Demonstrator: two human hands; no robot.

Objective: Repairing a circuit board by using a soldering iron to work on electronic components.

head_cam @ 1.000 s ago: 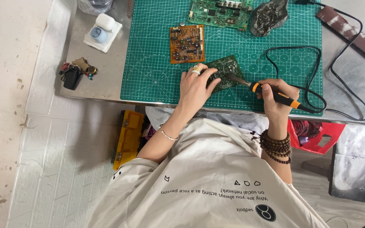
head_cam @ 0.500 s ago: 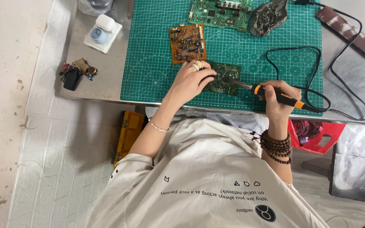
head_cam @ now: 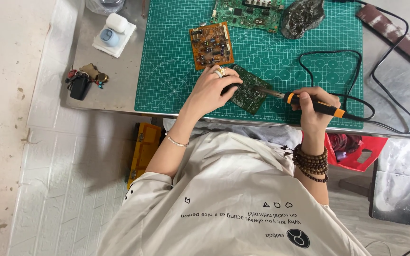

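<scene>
Gripping a soldering iron (head_cam: 312,105), the right hand (head_cam: 315,106) sets its tip on the green board (head_cam: 248,88). The left hand (head_cam: 210,91) lies curled on that board, pinning it. Soldering looks underway; the orange board (head_cam: 210,45) just beyond lies untouched.

Three circuit boards lie on one green cutting mat (head_cam: 176,61): a green board (head_cam: 248,89) under the hands, an orange-brown board (head_cam: 210,45) beside it, and a larger green board (head_cam: 247,12) at the far edge; one soldering iron (head_cam: 312,105) with one black cord (head_cam: 357,71); two hands, left hand (head_cam: 209,92) and right hand (head_cam: 315,108). One bunch of keys (head_cam: 84,80); one white earbud case (head_cam: 115,29); one crumpled grey lump (head_cam: 301,16); one red bag (head_cam: 357,149).
</scene>
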